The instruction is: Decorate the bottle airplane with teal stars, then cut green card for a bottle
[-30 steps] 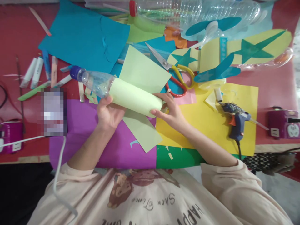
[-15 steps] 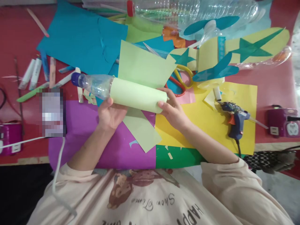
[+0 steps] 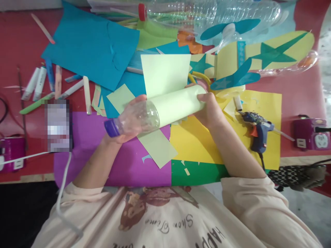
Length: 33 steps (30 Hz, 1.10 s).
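A clear plastic bottle with a purple cap is held slanting, its cap end low on the left. Pale green paper is wrapped round its body. My left hand cups the bottle's bare shoulder from beneath, with fingers showing beyond it. My right hand grips the wrapped base end, thumb on the paper. Behind the bottle lies a pale green sheet. Another pale green strip lies below it on purple paper.
Right of my hands, a glue gun lies on yellow paper. Behind are a bottle aeroplane, yellow-handled scissors and large clear bottles. Leftward are blue paper, several markers and a phone with a cable.
The bottle has tilted, its cap end coming down and towards me, its base rising to the right. My left hand has moved under the clear part. The sheet behind has turned.
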Tool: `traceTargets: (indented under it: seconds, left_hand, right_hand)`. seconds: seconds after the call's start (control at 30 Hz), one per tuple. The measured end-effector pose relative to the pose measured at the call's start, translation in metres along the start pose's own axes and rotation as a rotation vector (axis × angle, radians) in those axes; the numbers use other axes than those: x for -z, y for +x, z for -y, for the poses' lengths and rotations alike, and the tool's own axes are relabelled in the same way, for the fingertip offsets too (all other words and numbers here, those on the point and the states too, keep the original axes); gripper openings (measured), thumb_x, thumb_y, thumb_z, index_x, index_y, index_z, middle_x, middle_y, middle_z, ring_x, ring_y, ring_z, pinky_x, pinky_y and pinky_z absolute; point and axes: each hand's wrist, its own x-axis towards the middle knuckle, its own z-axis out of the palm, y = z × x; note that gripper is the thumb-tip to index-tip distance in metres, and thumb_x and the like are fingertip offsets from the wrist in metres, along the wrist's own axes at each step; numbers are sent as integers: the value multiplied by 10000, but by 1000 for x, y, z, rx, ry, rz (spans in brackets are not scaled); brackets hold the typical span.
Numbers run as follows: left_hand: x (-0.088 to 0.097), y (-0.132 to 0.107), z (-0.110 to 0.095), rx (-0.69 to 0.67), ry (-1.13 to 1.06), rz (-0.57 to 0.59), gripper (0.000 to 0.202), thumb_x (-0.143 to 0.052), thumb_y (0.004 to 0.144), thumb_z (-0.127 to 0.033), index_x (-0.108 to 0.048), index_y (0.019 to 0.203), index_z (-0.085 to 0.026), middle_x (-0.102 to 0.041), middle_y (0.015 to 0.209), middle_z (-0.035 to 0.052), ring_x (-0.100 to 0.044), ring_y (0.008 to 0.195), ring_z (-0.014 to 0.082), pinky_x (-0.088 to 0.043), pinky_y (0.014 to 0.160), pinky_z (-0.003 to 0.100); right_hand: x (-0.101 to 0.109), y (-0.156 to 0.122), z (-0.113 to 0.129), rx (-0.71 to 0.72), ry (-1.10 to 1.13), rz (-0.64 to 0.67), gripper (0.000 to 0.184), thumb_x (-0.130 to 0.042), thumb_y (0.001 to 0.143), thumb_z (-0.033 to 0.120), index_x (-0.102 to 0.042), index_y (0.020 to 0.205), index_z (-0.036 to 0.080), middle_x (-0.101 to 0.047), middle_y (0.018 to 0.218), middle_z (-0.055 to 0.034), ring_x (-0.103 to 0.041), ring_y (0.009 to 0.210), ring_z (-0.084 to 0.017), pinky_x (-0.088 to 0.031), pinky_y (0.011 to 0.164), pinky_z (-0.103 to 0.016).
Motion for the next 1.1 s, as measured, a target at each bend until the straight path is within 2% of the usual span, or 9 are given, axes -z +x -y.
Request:
traceTargets:
  seconds: [0.13, 0.27, 0.43, 0.57, 0.67, 0.77, 0.87, 0.97, 1.1]
  left_hand:
    - [-7, 0, -3, 160, -116, 99, 356, -662, 752, -460, -664, 1049, -265, -702, 1126, 48, -676, 1086, 334, -584, 846, 500]
    - [-14, -3, -9, 277, -282, 261, 462, -658, 733, -483, -669, 1112, -219, -711, 1143, 93, -624, 1181, 372, -565, 907, 522]
    - [-16, -8, -11, 308, -165, 404, 579, -789, 629, -589, -694, 1114, -288, -737, 1038, 70, -650, 1128, 387, -578, 838, 509]
    - [-24, -10, -6, 248, -219, 299, 498, -772, 690, -478, -675, 1142, -294, -733, 1024, 48, -652, 1123, 334, -570, 882, 460]
    - [-29, -11, 3, 219, -301, 259, 570, -774, 687, -481, -634, 1212, -308, -723, 1050, 47, -659, 1106, 309, -590, 844, 412]
    - [-33, -14, 11, 213, -370, 228, 599, -797, 674, -494, -620, 1223, -336, -715, 1068, 36, -655, 1106, 305, -598, 814, 402]
    - [-38, -17, 12, 216, -395, 221, 605, -773, 709, -515, -599, 1252, -312, -696, 1123, 50, -644, 1124, 313, -597, 819, 415]
    - [-42, -19, 11, 232, -305, 235, 595, -704, 774, -553, -567, 1284, -278, -655, 1218, 78, -632, 1149, 325, -600, 808, 423]
    - [-45, -18, 12, 23, 19, 168, 634, -680, 809, -572, -474, 1331, -279, -539, 1392, 99, -561, 1251, 325, -571, 909, 433]
  right_hand:
    - [6, 1, 5, 35, -66, 86, 427, -694, 623, 511, -630, 966, 265, -608, 864, -7, -563, 688, -162, -461, 513, -274]
    - [6, 0, 5, 34, -133, 132, 392, -665, 659, 492, -640, 971, 256, -613, 834, -6, -575, 698, -171, -511, 564, -303]
    - [6, 2, -3, 86, -225, 116, 443, -679, 686, 501, -634, 1054, 259, -659, 993, -26, -638, 943, -259, -584, 755, -425]
    - [-7, -1, -12, 164, -169, -26, 620, -670, 694, 647, -555, 1216, 334, -620, 1266, -22, -581, 1210, -308, -564, 906, -490]
    - [-24, -10, -18, 151, -86, -31, 726, -704, 668, 675, -493, 1283, 352, -572, 1374, -48, -504, 1326, -309, -544, 980, -478]
    - [-40, -19, -22, 87, 37, -38, 764, -703, 678, 673, -447, 1324, 355, -579, 1370, -60, -527, 1308, -300, -561, 967, -468]
    - [-50, -27, -23, 3, 160, 36, 815, -735, 654, 650, -444, 1339, 316, -623, 1308, -76, -561, 1268, -307, -553, 980, -470]
    - [-56, -30, -23, -39, 216, 77, 783, -747, 653, 623, -481, 1309, 287, -652, 1263, -81, -599, 1210, -304, -542, 995, -465]
    - [-56, -32, -22, -61, 200, 43, 686, -713, 686, 615, -527, 1247, 266, -684, 1186, -79, -626, 1153, -298, -565, 945, -452]
